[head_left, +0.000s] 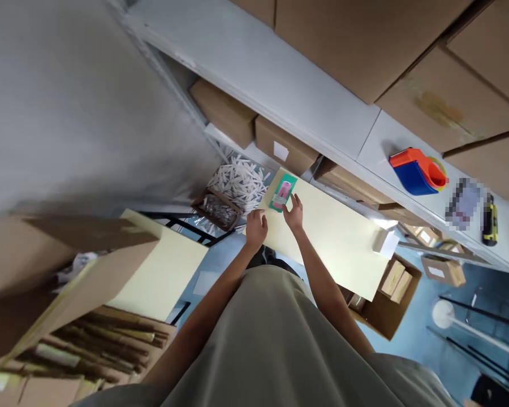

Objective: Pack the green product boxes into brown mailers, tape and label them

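A flat green packet (283, 192) with a pink picture and a pale label lies on the cream tabletop (335, 232). My right hand (294, 213) is at its lower right side, thumb close to the packet's edge and fingers spread. Whether the thumb touches the packet, I cannot tell. At the table's left edge is my left hand (257, 228), loosely curved with the thumb apart from the fingers. I see nothing held in it. Left of the table is a heap of small white strips (238, 183), beside a brown box (218, 209) holding clear plastic-looking pieces.
A white shelf (246, 51) above the table carries large cartons (365, 39), an orange-and-blue tape dispenser (419, 170) and a yellow-black cutter (490, 221). An open carton (396, 305) with small boxes stands right. Another open carton (110, 265) is at left.
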`<state>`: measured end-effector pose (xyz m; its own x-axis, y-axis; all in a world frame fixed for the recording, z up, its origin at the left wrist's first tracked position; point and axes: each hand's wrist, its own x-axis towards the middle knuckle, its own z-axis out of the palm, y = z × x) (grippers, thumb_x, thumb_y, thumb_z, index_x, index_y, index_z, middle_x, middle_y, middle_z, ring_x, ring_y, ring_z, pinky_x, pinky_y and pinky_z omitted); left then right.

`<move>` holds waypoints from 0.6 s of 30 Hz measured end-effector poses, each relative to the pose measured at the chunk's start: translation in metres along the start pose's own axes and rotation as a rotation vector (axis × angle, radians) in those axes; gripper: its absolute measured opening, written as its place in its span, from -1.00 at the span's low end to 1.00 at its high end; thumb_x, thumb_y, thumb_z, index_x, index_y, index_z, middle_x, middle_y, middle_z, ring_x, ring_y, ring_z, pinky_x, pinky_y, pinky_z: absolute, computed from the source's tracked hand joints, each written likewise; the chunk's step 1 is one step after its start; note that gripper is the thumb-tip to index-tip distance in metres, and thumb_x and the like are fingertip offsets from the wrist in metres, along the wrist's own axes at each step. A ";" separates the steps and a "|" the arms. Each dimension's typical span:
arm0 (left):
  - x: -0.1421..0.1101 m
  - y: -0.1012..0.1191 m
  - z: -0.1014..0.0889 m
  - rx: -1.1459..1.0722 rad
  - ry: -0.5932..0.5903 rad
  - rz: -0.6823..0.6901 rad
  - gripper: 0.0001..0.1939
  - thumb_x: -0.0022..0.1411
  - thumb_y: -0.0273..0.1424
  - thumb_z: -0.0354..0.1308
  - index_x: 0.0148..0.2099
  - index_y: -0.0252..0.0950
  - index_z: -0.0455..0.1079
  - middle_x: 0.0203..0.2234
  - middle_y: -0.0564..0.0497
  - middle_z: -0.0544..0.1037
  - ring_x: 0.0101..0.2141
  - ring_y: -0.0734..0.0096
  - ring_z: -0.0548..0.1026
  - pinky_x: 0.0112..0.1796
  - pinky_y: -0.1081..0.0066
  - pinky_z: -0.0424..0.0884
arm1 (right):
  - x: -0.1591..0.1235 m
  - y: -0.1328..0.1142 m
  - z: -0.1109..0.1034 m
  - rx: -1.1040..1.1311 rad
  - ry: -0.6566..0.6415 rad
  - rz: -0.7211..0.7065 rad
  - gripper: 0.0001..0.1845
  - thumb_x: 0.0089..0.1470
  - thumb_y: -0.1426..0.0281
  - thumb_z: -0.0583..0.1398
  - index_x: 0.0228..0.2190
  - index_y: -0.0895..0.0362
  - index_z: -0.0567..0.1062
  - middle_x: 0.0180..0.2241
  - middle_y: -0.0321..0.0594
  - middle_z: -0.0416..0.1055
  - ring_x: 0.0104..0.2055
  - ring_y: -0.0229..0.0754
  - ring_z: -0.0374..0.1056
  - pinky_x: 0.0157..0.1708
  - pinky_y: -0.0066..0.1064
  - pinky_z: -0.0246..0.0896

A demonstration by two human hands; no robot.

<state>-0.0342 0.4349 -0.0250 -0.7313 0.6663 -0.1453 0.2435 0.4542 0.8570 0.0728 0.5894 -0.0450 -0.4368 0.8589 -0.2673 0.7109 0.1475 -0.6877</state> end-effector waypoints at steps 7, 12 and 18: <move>-0.095 -0.008 -0.047 0.038 0.257 -0.087 -0.88 0.41 -0.46 0.18 -0.13 -0.14 0.52 -0.05 -0.19 0.68 0.10 -0.10 0.60 0.29 -0.06 0.45 | -0.080 0.007 0.030 0.087 -0.142 -0.138 -0.27 0.38 0.18 0.22 0.45 0.21 0.42 0.54 0.20 0.29 0.62 0.18 0.16 0.59 0.11 0.13; -0.176 -0.027 -0.082 0.068 0.436 -0.185 -0.89 0.37 -0.43 0.20 -0.20 -0.15 0.55 -0.12 -0.18 0.71 0.02 -0.10 0.65 0.21 -0.04 0.51 | -0.134 -0.001 0.062 0.109 -0.298 -0.230 -0.27 0.36 0.15 0.23 0.41 0.24 0.44 0.50 0.22 0.35 0.58 0.16 0.25 0.58 0.08 0.13; -0.257 -0.056 -0.134 -0.009 0.654 -0.349 -0.80 0.32 -0.50 0.16 -0.23 -0.15 0.60 -0.09 -0.14 0.72 0.03 -0.02 0.67 0.20 0.02 0.52 | -0.205 -0.020 0.104 0.128 -0.522 -0.344 -0.30 0.34 0.12 0.24 0.36 0.22 0.48 0.45 0.22 0.43 0.53 0.17 0.35 0.51 0.09 0.26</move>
<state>0.0551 0.1593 0.0310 -0.9961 -0.0058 -0.0879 -0.0756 0.5686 0.8191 0.0909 0.3596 -0.0462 -0.8623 0.4160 -0.2888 0.4251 0.2844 -0.8593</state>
